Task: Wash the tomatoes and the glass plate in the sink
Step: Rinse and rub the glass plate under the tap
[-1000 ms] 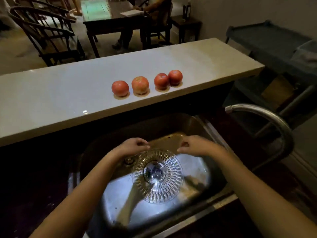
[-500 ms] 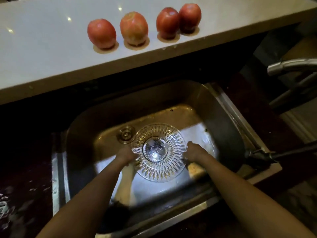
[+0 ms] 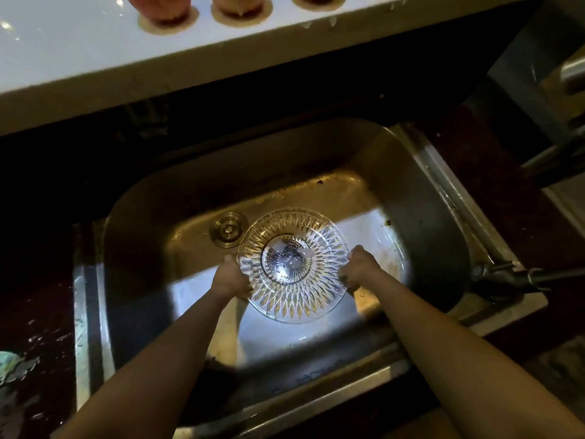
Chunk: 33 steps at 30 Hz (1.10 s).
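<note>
Squarely held the glass plate (image 3: 292,264) over the middle of the basin, just beside the drain (image 3: 228,229) and to its right. Gripped it at opposite edges: left hand (image 3: 229,278) curled round the left rim, right hand (image 3: 359,269) curled round the right rim. Presented its broad face upward toward the camera, near level. Showed no long axis, being round, with cut ribs fanning out from a central disc. Could not tell whether bowl side or underside lay uppermost. Saw no water falling on it.

Judged the step as rinsing the plate. Called for a firm two-sided hold, since wet cut glass would likely slip, and a slow turn under the stream so every rib got flushed. Needed it low and clear of the steel wall of the sink (image 3: 411,198), against chipping.

Noted the tomatoes (image 3: 160,6) in a row on the pale surface (image 3: 79,52) behind, each on a wet ring, well apart from the plate.
</note>
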Tool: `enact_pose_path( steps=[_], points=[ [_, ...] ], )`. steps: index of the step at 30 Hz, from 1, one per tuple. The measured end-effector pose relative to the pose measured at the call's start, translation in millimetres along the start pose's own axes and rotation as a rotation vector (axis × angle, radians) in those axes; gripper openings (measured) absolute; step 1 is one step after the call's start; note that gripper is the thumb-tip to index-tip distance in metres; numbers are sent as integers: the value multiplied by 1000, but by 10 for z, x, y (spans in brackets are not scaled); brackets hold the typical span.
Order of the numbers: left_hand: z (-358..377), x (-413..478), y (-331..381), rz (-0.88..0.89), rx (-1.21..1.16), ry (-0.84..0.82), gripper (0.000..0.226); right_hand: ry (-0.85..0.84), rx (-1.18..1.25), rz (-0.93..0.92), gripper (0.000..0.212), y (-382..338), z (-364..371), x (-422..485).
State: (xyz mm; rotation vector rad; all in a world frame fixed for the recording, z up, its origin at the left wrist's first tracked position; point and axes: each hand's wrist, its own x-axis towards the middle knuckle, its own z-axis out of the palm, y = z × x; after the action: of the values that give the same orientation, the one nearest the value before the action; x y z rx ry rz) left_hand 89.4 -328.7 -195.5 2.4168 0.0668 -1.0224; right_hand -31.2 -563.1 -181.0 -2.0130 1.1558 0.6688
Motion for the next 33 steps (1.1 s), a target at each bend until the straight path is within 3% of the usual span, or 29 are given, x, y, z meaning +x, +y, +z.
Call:
enact_pose_path(
  steps=[2,6,10,17,21,24,27,33],
  points=[
    [-9,-67,-4,-15,-146,-29,36,-44,100,34,45,9,-7,-9],
    [-94,-294,30,105,-338,2,27,39,185,-3,23,37,-86,-93],
    [-194,-507,193,216,-498,27,21,161,80,-109,19,65,-334,-245],
    [-430,-947,774,451,-696,89,26,312,426,-252,17,-33,-907,-864],
    [-505,-1113,1061,460,-805,148,22,328,479,-378,12,8,-1221,-1360],
    [-536,-1244,1247,449,-872,108,23,624,243,-364,28,156,-1474,-1725],
    [-543,-1342,1408,447,-914,63,22,874,173,-316,30,322,-1568,-1986],
    [-460,-1502,1502,483,-906,24,24,570,38,-56,31,378,-1394,-1893]
  ],
)
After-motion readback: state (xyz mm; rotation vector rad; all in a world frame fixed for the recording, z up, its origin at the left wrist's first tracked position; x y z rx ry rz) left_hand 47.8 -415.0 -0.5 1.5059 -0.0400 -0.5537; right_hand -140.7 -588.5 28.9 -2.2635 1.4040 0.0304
